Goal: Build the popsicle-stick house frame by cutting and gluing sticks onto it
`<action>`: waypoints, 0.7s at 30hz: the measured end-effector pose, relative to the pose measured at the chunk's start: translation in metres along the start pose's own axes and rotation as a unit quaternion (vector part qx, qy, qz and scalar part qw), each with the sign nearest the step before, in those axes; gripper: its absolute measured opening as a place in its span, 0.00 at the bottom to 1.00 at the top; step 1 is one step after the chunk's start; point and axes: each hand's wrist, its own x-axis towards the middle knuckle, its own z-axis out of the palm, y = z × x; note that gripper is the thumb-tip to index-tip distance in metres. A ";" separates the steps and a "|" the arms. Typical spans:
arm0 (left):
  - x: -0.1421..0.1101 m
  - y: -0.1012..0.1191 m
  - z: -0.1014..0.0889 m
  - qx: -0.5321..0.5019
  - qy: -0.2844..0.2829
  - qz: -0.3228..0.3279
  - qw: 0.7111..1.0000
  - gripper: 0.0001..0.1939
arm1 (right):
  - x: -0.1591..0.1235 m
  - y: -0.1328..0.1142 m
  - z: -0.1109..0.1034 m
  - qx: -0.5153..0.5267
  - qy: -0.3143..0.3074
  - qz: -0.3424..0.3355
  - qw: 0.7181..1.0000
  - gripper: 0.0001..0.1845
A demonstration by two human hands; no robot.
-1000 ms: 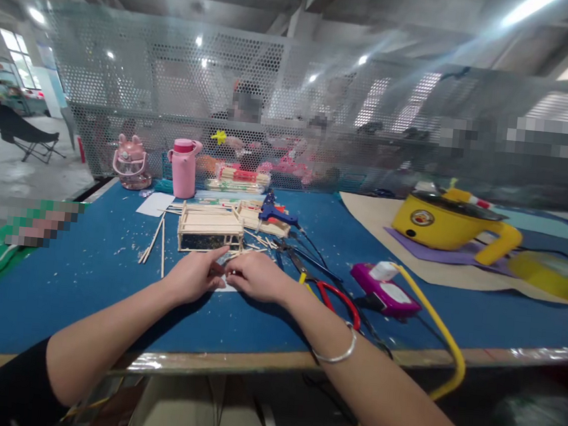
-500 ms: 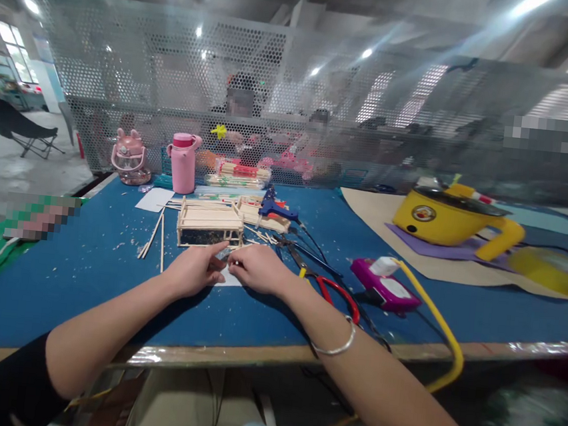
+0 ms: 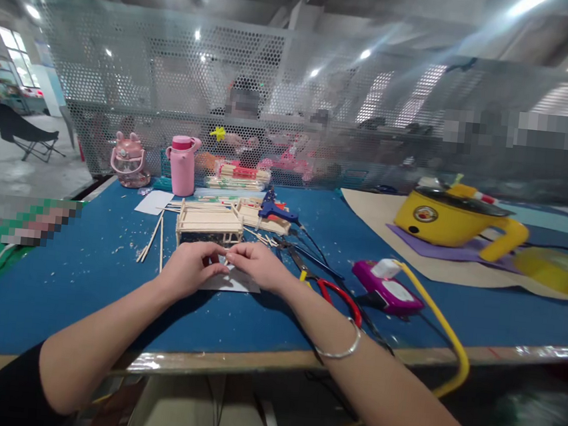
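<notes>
Over a white sheet of paper (image 3: 237, 282), my two hands meet fingertip to fingertip. My left hand (image 3: 191, 268) has its forefinger and thumb curled toward the right fingertips. The thumb and forefinger of my right hand (image 3: 259, 265) are pinched together. A small pale bit shows between the hands, too small and covered to name. Just behind them stands a small frame of wooden sticks (image 3: 210, 220), its lower front partly hidden by my hands. Loose thin sticks (image 3: 162, 245) lie to its left. A blue glue gun (image 3: 271, 210) rests behind on the right.
Red-handled pliers (image 3: 339, 299) and a purple power socket (image 3: 390, 289) with a yellow cable lie right. A yellow electric pot (image 3: 444, 218) stands beyond. A pink bottle (image 3: 182, 166) and a pink jug (image 3: 129, 161) stand at the back left, before a perforated screen (image 3: 176, 82).
My hands have lifted a little off the paper, and more of the sheet shows beneath them. The left hand has turned, its thumb now nearer the right fingertips. The surroundings look the same.
</notes>
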 end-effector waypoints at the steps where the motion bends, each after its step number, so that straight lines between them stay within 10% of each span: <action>1: 0.000 -0.001 0.001 0.002 0.007 0.005 1.000 0.09 | -0.001 0.000 0.000 0.010 -0.018 -0.001 1.000 0.14; 11: 0.002 -0.007 -0.007 0.053 -0.105 0.005 0.993 0.12 | -0.004 -0.004 -0.012 -0.181 0.005 -0.015 0.983 0.11; 21: 0.003 -0.009 -0.002 0.061 -0.210 -0.020 0.976 0.12 | -0.008 -0.009 0.005 -0.410 -0.077 -0.092 0.904 0.12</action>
